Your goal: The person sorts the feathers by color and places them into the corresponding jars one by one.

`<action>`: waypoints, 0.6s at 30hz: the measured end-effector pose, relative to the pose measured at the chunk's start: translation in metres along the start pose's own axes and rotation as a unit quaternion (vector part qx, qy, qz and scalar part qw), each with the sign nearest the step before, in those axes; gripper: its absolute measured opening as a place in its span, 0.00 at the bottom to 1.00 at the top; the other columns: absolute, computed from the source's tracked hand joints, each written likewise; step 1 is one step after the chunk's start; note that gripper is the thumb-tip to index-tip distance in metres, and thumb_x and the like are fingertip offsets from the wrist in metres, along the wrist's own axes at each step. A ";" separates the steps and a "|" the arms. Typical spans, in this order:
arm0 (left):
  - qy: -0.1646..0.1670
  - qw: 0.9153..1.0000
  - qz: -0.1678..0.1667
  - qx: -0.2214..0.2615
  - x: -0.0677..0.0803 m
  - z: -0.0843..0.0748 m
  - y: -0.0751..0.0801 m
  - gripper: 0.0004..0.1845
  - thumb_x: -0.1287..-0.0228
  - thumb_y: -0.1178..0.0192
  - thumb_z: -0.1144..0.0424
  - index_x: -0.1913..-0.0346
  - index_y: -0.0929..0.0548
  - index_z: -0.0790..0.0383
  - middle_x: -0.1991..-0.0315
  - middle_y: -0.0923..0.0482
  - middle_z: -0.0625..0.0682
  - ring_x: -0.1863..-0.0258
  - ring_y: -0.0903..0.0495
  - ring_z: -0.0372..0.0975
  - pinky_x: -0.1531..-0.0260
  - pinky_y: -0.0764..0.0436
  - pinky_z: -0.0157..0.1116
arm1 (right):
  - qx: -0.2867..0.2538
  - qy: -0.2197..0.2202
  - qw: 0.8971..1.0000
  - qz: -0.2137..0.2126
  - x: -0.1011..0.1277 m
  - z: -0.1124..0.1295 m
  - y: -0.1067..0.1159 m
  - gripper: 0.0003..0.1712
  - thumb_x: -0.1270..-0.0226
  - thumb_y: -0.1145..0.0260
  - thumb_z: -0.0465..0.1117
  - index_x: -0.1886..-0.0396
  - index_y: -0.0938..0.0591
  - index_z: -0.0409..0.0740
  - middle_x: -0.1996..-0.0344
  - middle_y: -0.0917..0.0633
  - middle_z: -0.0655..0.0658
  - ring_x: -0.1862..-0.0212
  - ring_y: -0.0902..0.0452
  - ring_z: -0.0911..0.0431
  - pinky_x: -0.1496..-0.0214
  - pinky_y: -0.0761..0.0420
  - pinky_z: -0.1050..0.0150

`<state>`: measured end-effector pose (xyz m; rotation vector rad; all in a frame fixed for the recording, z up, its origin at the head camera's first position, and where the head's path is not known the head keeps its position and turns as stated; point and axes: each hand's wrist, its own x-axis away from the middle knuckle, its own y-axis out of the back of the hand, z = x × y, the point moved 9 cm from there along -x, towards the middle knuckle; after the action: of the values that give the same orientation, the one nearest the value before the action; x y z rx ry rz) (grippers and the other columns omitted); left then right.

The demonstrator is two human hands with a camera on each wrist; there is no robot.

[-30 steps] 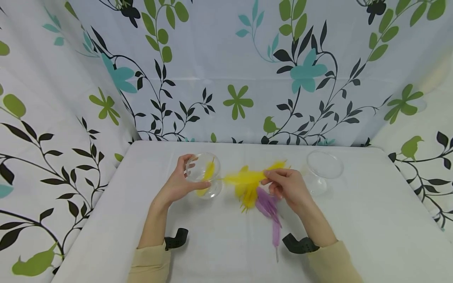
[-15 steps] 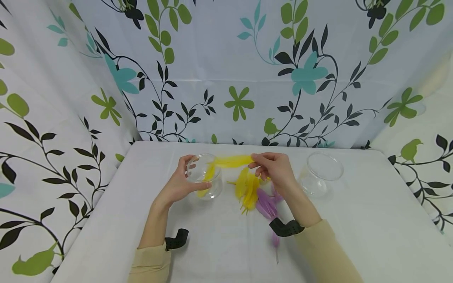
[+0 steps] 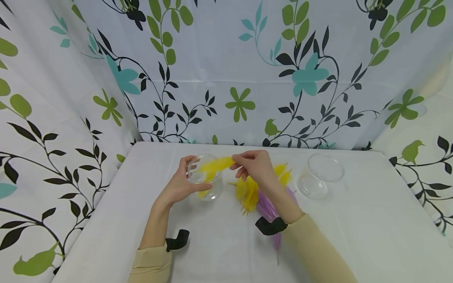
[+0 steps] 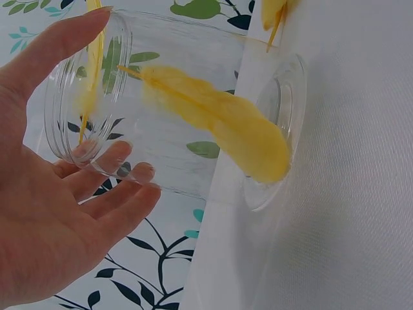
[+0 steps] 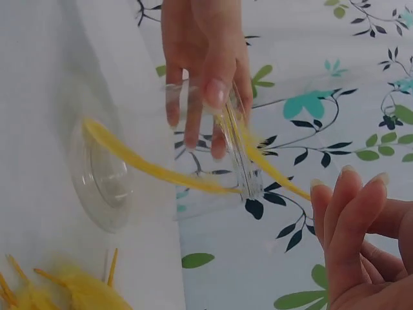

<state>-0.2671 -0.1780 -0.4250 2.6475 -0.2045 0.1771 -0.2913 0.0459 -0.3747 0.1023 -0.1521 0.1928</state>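
Note:
My left hand grips a clear jar near its rim, thumb on one side and fingers on the other. Inside the jar stands one yellow feather, leaning against the wall. Between thumb and fingertips my right hand pinches another yellow feather, whose far end lies over the jar's mouth. Beneath the right hand and forearm is a pile of yellow feathers, with purple feathers beside it, partly hidden by the arm.
A second clear jar stands to the right on the white table. Patterned cloth hangs behind the table and at both sides. Each wrist carries a black strap mount.
My right hand has moved left from above the pile, bringing the pinched yellow feather over the jar's mouth. The left hand and its jar have stayed nearly still.

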 end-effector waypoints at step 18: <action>-0.012 1.000 -0.004 0.010 0.001 -0.002 0.000 0.57 0.52 0.21 0.50 0.26 0.50 0.48 0.25 0.43 0.53 0.33 0.34 0.55 0.36 0.29 0.59 | 0.004 0.009 1.000 0.027 -0.001 -0.019 -0.044 0.13 0.32 0.31 0.43 0.58 0.16 0.37 0.72 0.12 0.41 0.80 0.21 0.56 0.75 0.18 0.68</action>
<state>-0.2667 -0.1767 -0.4229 2.6716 -0.2004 0.1458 -0.2808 0.0050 -0.3978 0.1037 -0.1355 0.2488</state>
